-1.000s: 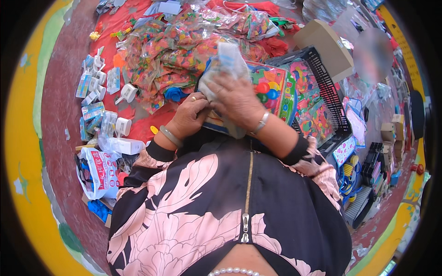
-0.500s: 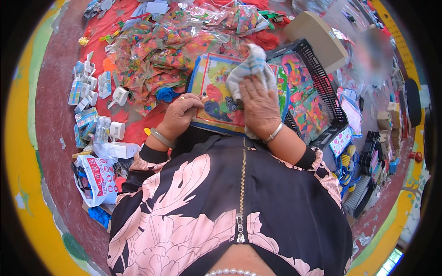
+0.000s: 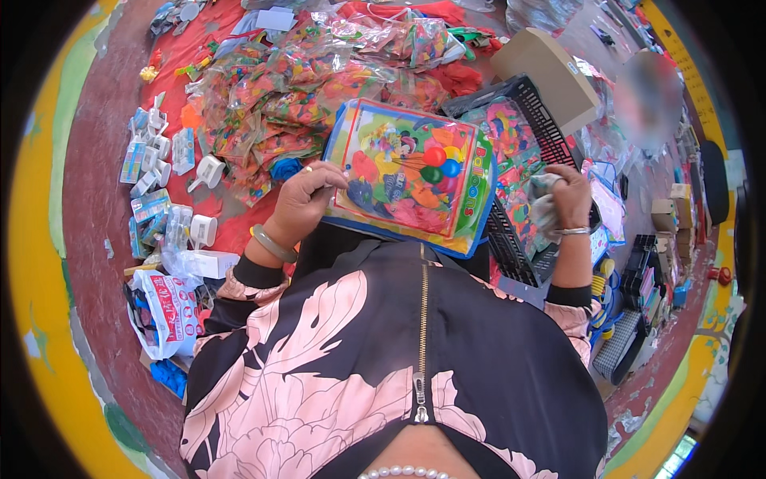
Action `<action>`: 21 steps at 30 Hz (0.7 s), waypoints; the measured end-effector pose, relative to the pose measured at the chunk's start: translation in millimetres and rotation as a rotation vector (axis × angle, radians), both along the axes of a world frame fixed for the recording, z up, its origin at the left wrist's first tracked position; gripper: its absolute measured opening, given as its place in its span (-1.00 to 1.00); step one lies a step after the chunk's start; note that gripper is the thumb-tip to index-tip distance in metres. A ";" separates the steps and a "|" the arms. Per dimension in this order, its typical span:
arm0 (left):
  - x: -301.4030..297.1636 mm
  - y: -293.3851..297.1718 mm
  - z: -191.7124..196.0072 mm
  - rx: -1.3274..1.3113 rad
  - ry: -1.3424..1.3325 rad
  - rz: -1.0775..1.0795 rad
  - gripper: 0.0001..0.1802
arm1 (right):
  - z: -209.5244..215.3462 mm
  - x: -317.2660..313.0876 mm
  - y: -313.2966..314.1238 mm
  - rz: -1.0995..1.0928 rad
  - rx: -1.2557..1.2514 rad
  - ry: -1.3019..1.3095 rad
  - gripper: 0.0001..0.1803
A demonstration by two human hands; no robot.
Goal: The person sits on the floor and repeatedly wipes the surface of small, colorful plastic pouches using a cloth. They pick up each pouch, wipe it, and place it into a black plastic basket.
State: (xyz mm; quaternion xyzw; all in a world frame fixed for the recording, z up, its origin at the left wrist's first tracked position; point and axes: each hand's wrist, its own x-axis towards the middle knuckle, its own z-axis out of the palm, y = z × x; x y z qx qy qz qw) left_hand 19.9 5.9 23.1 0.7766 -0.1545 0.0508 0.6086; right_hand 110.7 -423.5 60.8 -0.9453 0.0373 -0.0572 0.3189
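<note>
A large flat balloon pack [image 3: 399, 211], blue-edged with printed balloons and cartoon figures under clear plastic, lies tilted across my lap. At its left edge, the curled fingers of my left hand [image 3: 306, 198] grip the border. My right hand [image 3: 570, 199] is off the pack on the right, closed round a crumpled pale cloth [image 3: 544, 206]. Below that hand stands a black plastic crate [image 3: 511, 239] filled with clear bags of colourful balloons [image 3: 511, 132]. The part of the cloth inside my fist is hidden.
Beyond the pack spreads a heap of small clear balloon bags [image 3: 279, 104] on red sheeting. White-and-blue boxed items [image 3: 148, 148] and a white plastic bag [image 3: 167, 311] sit at left. An open cardboard box [image 3: 550, 80] stands behind the crate, with blue-yellow coils [image 3: 602, 299] at right.
My right hand has lifted the cloth off the pack and carried it right, over the crate, uncovering the printed front. My left hand has stayed at the left edge.
</note>
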 end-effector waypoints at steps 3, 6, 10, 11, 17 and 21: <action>11.3 -5.7 33.8 0.134 -0.167 -0.077 -0.75 | 54.5 -5.9 23.5 0.244 0.244 -0.036 -0.66; 27.3 -20.2 81.2 0.298 -0.396 -0.275 -0.77 | 111.5 -16.0 74.1 0.558 0.166 0.033 -0.64; 45.5 -49.5 124.2 0.430 -0.643 -0.495 -0.80 | 145.7 -9.4 130.7 0.922 -0.176 -0.321 -0.55; 48.2 -58.7 131.6 0.457 -0.704 -0.531 -0.81 | 145.6 -2.3 132.8 0.997 -0.255 -0.359 -0.48; 77.0 -83.6 177.1 0.482 -0.909 -0.586 -0.87 | 158.4 47.9 124.8 1.179 -0.298 -0.296 -0.78; 95.0 -91.5 190.1 0.442 -0.968 -0.582 -0.89 | 184.3 33.5 113.3 1.055 -0.215 -0.260 -0.79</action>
